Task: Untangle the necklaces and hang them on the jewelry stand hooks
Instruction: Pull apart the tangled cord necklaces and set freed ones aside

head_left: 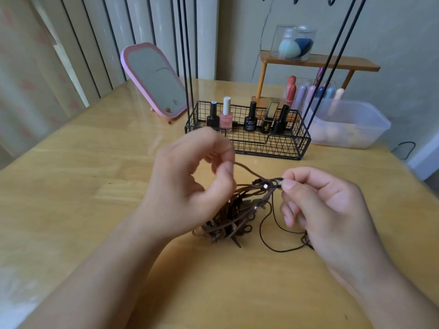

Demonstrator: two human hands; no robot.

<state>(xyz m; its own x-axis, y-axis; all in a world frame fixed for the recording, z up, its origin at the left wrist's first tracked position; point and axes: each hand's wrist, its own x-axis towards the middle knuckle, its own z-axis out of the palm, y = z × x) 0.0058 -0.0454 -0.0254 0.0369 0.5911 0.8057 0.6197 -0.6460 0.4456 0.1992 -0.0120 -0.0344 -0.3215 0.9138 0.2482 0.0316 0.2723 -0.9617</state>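
Necklaces (228,214), a knot of brown cords with small metal beads, sit at the centre of the frame, the lower part heaped on the wooden table (95,186) and the upper strands lifted between two hands. The left hand (190,186), centre-left, has its fingers curled and pinches one brown strand between thumb and forefinger, the cord running rightward and down from there. The right hand (325,205), centre-right, pinches a dark loop at the top of the tangle between thumb and forefinger, beside a bright bead; thin dark cord hangs below it and loops on the table toward the lower right. Just behind the hands, in the upper middle of the frame, stands the jewelry stand (247,138), a black wire basket with thin black rods rising out of the top edge; nail polish bottles (225,115) stand in a row inside the basket. A pink-framed mirror (154,79) leans at the upper left. At the upper right are a clear plastic tub (351,124) and a small wooden shelf (320,62) carrying a jar of makeup sponges (293,43).
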